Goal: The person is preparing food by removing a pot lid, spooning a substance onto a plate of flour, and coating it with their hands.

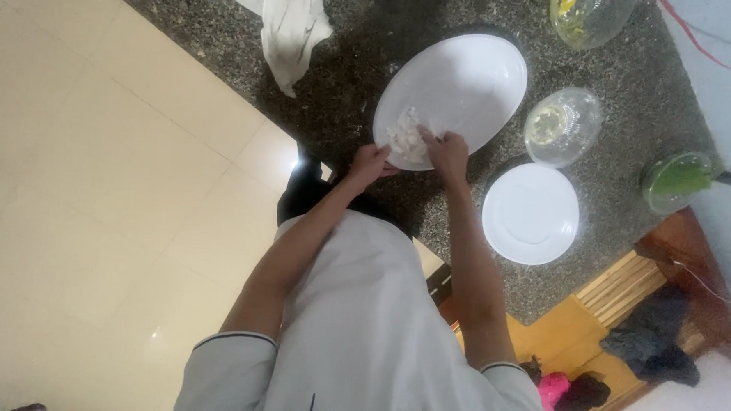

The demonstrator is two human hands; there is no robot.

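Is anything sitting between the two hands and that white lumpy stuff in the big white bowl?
Nothing visible. The right hand already rests on the white lumps inside the big white bowl, and the left hand grips the bowl's near rim beside them. The small white plate and glass bowl lie off to the side.

Glass bowl [591, 16] cut by top edge
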